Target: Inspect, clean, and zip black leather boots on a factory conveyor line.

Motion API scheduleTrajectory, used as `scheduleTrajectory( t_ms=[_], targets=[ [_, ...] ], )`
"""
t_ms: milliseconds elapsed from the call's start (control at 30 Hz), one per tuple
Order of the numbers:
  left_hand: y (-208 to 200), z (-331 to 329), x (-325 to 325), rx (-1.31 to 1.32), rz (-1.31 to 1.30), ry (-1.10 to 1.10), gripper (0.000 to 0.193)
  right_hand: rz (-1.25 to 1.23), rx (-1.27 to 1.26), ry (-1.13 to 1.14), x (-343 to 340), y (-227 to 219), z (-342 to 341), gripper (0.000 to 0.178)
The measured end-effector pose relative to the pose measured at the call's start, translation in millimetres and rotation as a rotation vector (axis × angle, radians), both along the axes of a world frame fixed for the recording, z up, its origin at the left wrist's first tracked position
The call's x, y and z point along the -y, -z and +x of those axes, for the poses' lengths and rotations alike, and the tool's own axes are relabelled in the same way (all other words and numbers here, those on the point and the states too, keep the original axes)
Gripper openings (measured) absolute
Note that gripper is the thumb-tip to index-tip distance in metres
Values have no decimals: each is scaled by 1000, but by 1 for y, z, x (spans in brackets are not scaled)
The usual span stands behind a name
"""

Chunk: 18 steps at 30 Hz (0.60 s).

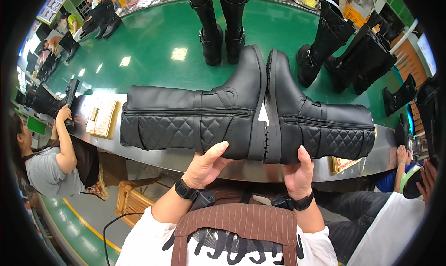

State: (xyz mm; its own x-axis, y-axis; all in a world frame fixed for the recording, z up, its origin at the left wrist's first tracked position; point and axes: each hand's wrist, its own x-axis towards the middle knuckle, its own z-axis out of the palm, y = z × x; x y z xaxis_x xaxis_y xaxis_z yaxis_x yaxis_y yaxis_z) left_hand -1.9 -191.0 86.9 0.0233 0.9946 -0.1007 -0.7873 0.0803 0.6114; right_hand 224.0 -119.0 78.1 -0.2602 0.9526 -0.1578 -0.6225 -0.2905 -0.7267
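Two tall black boots lie on their sides in front of me, soles facing each other and almost touching. My left hand grips the left boot near its heel, thumb on top and fingers hidden underneath. The right boot is held the same way by my right hand, its thumb up by the heel. Both boots show a long side zipper, pulled closed, a strap round the ankle and a quilted panel. The left boot's shaft points left, the right one's points right.
A green belt with a metal edge runs ahead. Upright black boots stand beyond, more at right. A yellow-edged pad lies left. A co-worker handles a boot at left; others sit right. A wooden stool stands lower left.
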Motion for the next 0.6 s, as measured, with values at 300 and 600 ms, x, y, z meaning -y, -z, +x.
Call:
scheduleTrajectory(
  t_ms=[300,600],
  targets=[
    [5,6,2,36,7,-16,39,-8,-10,-6,0,0,0,36],
    [-2,11,-2,-56,-73,-80,48,-7,-29,-32,-3,-3,-1,36]
  ],
)
